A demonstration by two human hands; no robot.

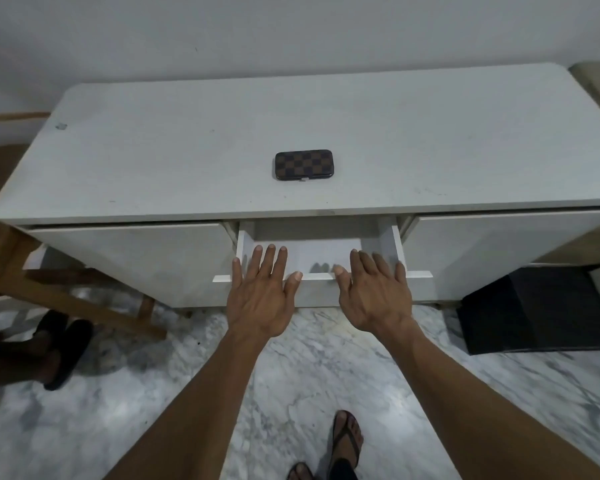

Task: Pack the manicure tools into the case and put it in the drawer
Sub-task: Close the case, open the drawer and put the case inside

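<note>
Head view: 2 bare hands, left hand (261, 299) and right hand (374, 299), spread flat and empty over open white drawer (321, 276). Closed brown checkered case (303, 164) on white cabinet top (153, 161), well apart. Risk: shutting drawer with case left outside.

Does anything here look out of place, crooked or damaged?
Nothing looks damaged or spilled. The checkered case lies closed and flat on the cabinet top, not yet in the open middle drawer. Both hands, left and right, are empty.
</note>
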